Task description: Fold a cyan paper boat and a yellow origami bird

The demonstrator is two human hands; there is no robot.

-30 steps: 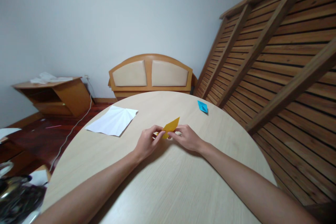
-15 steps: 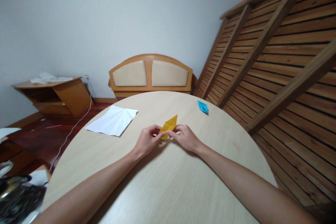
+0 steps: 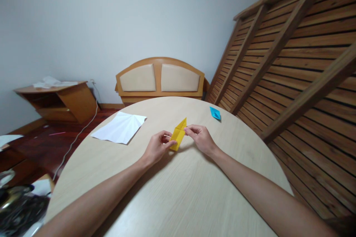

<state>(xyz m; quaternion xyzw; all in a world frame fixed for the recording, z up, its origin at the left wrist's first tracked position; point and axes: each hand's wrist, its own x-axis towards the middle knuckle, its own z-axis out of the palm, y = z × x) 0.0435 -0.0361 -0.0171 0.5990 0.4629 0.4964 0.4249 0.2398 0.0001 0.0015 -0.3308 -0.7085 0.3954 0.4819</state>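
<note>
Yellow paper swings upright between the two hands

Over on the left, the white sheet lies flat on the counter, untouched. Now the left hand: fingers curled in, thumb and forefinger pinching the lower edge of the folded yellow paper, wrist low near the counter. The paper has turned since a second ago; its point, which leaned off to the right, now stands nearly straight up, and the shape looks narrower, so by my reading a fold is being lined up or opened. The right hand has slid up and away, pinching the paper's right side at mid-height, other fingers tucked. Far right, the small blue folded piece sits apart near the counter's edge.
</note>
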